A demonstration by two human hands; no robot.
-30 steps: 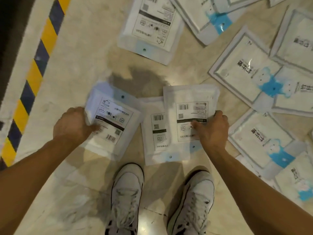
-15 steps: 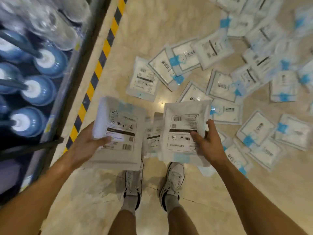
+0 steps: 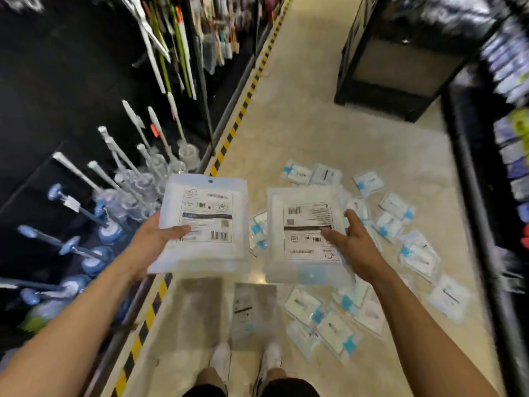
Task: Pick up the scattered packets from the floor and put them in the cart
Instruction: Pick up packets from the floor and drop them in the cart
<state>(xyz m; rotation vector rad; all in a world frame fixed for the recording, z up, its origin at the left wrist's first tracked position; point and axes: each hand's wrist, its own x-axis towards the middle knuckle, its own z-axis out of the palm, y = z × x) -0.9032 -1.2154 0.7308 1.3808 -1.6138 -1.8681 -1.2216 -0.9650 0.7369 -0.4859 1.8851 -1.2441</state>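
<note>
Holding a clear plastic packet with a white barcode label (image 3: 204,222) in my left hand (image 3: 148,242), I press my thumb on top; my fingers are hidden beneath. My right hand (image 3: 355,247) pinches a second clear labelled packet (image 3: 306,236) likewise, forefinger straight. Blue-tabbed clear packets (image 3: 415,253) lie scattered on the beige floor (image 3: 315,124) below.

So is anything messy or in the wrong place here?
Yes. Many white packets with blue tabs lie scattered across the floor, some overlapping. The left hand holds the left packet, the right hand the right packet.
</note>
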